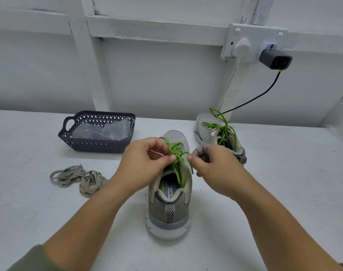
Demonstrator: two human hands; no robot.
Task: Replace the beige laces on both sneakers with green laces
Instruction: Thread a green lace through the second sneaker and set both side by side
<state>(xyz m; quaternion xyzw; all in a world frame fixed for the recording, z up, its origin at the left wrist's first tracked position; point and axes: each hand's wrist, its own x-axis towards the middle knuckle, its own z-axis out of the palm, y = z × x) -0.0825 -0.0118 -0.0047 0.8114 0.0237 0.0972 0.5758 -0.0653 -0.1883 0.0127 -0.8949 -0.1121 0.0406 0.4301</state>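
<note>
left hand (145, 163): pinches green lace (176, 153) | right hand (211, 165): pinches same lace | sneaker (169, 208): between both hands | beige laces (76, 178): left of left hand

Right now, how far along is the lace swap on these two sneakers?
Done: both beige laces are out, bundled on the table, and the far sneaker carries a green lace.
In hand: the left hand and right hand each pinch the second green lace on the near sneaker, which looks threaded.
Left: probably just tying it off.
</note>
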